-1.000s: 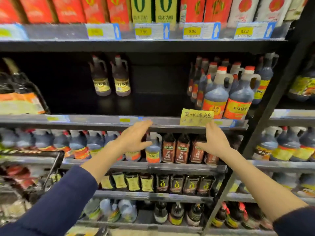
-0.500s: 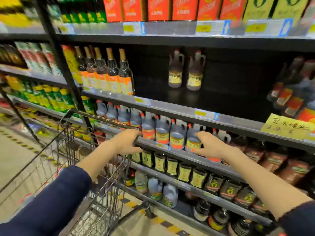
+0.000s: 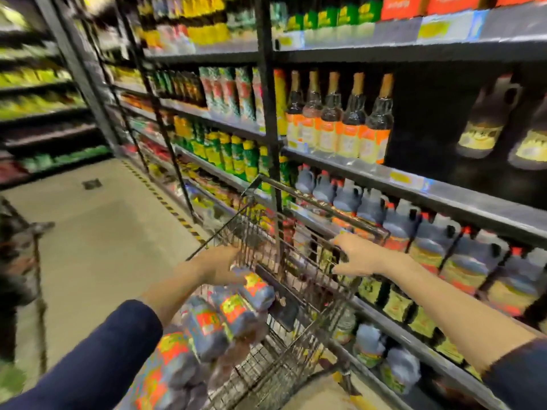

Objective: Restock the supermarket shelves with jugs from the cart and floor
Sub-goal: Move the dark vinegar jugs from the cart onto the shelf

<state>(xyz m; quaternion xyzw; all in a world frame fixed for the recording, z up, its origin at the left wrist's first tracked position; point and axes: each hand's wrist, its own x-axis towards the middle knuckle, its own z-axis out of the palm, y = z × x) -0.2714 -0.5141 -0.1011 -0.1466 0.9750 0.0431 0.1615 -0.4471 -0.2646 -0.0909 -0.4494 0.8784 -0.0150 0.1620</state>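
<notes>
Aisle cart (image 3: 299, 263): jugs (image 3: 233, 315) flat, lengthwise

Both arms reach forward, dark navy sleeves (image 3: 97, 356) pushed back off bare forearms, the left hand (image 3: 219, 266) lower and palm down with its fingertips too blurred to read, the right hand (image 3: 359, 255) higher, fingers spread and loosely straight.
</notes>
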